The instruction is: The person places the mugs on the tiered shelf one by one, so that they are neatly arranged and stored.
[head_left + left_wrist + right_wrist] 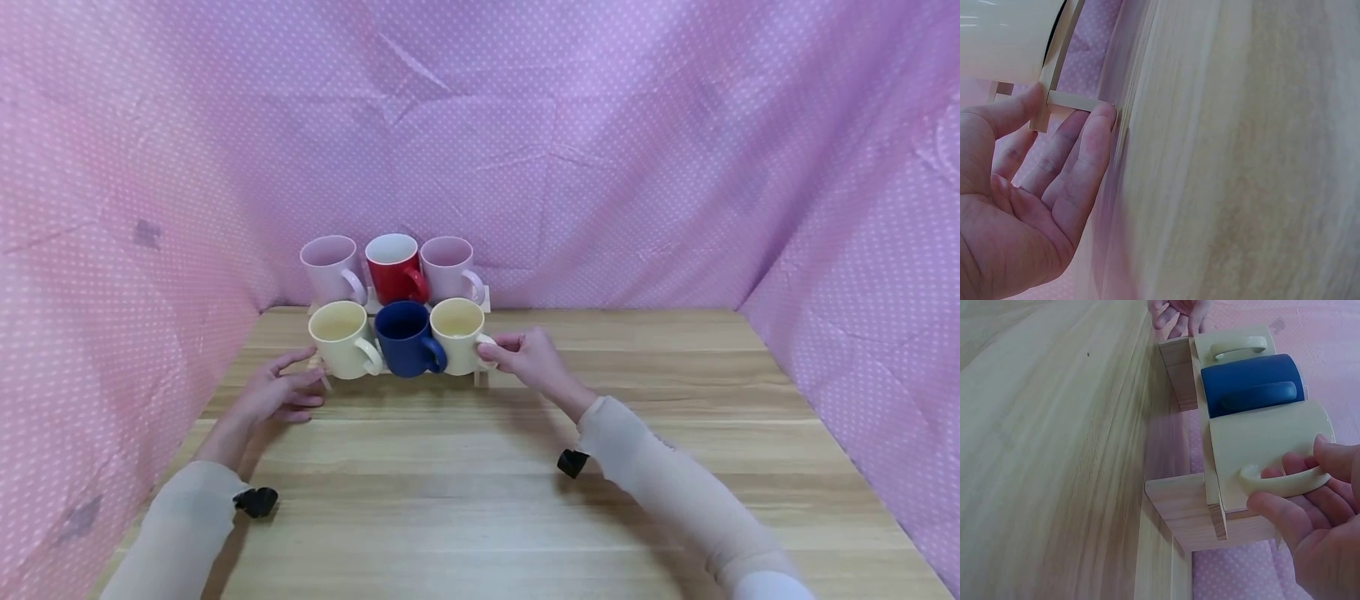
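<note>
My right hand (pixel 530 360) holds the handle of the front right cream mug (pixel 452 342), fingers passing through the loop in the right wrist view. That mug stands on the front row of a small wooden rack (pixel 1175 509). Beside it are a dark blue mug (pixel 405 346) and another cream mug (pixel 341 346), their handles turned toward the right. At the rack's left end, my left hand (pixel 277 392) grips a corner of the wood. The left wrist view shows thumb and fingers on either side of the rack's rail (pixel 1054 69).
On the back row stand a pink mug (pixel 330 271), a red mug with white inside (pixel 393 275) and another pink mug (pixel 447 267). Under the rack lies a wood-grain table (pixel 420 492). A dotted pink cloth (pixel 525 150) hangs behind and at both sides.
</note>
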`<state>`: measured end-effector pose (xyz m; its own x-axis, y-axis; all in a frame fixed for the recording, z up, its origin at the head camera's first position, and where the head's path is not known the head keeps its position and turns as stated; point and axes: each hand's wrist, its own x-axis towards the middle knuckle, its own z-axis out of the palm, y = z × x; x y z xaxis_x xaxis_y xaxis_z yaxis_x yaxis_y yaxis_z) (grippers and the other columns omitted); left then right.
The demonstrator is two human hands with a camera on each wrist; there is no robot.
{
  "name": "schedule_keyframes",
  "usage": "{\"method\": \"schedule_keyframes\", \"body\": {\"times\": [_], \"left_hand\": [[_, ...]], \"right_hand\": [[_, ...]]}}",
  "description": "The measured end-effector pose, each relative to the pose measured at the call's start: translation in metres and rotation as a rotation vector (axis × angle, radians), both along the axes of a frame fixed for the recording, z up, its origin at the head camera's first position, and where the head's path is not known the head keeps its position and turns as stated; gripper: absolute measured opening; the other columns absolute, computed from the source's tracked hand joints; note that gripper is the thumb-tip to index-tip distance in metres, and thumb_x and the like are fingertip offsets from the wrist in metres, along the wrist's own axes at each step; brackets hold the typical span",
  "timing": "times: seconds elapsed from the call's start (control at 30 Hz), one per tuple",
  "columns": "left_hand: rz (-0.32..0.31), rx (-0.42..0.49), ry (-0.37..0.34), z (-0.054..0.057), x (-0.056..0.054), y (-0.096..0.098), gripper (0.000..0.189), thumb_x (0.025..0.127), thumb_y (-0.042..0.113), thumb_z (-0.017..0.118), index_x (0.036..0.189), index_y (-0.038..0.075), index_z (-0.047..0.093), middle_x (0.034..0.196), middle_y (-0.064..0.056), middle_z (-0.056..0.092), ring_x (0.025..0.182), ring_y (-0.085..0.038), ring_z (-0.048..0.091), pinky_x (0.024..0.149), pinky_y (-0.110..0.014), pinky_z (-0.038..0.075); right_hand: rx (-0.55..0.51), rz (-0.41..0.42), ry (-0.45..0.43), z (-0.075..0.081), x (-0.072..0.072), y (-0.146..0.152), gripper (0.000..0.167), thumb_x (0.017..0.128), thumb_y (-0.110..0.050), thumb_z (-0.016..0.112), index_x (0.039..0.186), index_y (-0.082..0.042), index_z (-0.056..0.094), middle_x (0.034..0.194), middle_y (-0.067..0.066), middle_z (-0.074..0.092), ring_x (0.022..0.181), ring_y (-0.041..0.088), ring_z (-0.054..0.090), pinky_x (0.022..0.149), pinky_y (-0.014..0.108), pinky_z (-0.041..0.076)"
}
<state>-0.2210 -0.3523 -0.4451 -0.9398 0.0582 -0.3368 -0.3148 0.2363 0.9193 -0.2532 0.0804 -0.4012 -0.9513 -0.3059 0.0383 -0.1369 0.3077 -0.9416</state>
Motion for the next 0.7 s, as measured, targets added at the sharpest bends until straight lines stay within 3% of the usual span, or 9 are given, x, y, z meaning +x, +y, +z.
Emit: {"method": "schedule_keyframes", "body": {"times": [0.7], "left_hand": [[-0.011, -0.002, -0.011, 0.0012, 0.0002, -0.0009, 0.086, 0.097, 0.039, 0.071, 0.163, 0.02, 0.02, 0.11, -0.013, 0.074, 0.09, -0.024, 0.074, 0.076, -0.046, 0.063]], "right_hand": [[-0.079, -0.014, -0.051, -0.0044, 0.0001, -0.0017, 0.025, 0.091, -0.024, 0.079, 0.103, -0.002, 0.079, 0.094, 0.013, 0.077, 0.084, 0.014, 0.069, 0.074, 0.027, 0.06]]}}
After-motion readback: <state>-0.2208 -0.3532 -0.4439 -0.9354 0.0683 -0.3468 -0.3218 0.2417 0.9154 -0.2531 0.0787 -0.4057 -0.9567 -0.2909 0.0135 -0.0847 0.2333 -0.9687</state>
